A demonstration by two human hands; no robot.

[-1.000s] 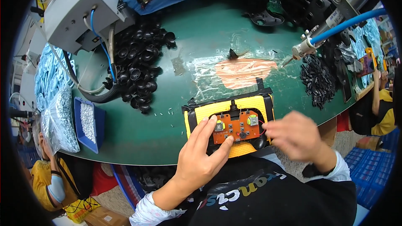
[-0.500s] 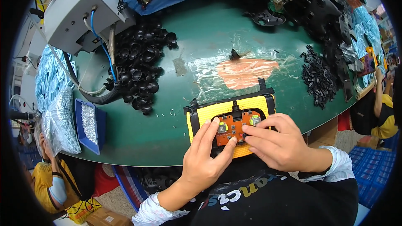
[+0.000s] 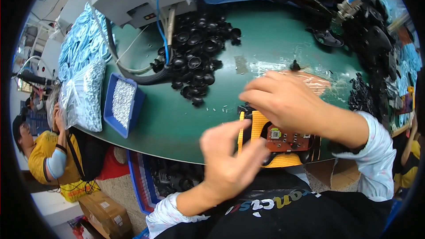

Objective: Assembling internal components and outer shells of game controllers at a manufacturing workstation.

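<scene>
An orange-brown circuit board [image 3: 290,141] lies in a black plastic shell on a yellow padded fixture [image 3: 283,161] with black-taped edges, at the near table edge. My left hand [image 3: 228,157] is left of the board, raised at the fixture's left side, its thumb and fingers apart and somewhat blurred. Nothing shows in it. Over the far part of the fixture reaches my right hand [image 3: 285,102], fingers stretched leftward and slightly apart, with nothing visible between them. Its wrist and hand hide the upper part of the board and fixture.
Black cup-shaped parts [image 3: 195,62] are heaped at the back left, beside a grey machine [image 3: 133,0] with hoses. A blue bin [image 3: 139,108] holds small silvery pieces, near a clear bag [image 3: 84,97]. Small black parts [image 3: 361,93] lie right. Another person [image 3: 46,155] works at far left.
Both hands have left the board. My right hand has swung up and left across the fixture; my left has drawn back to its left side. The whole view has shifted, moving the scene rightward.
</scene>
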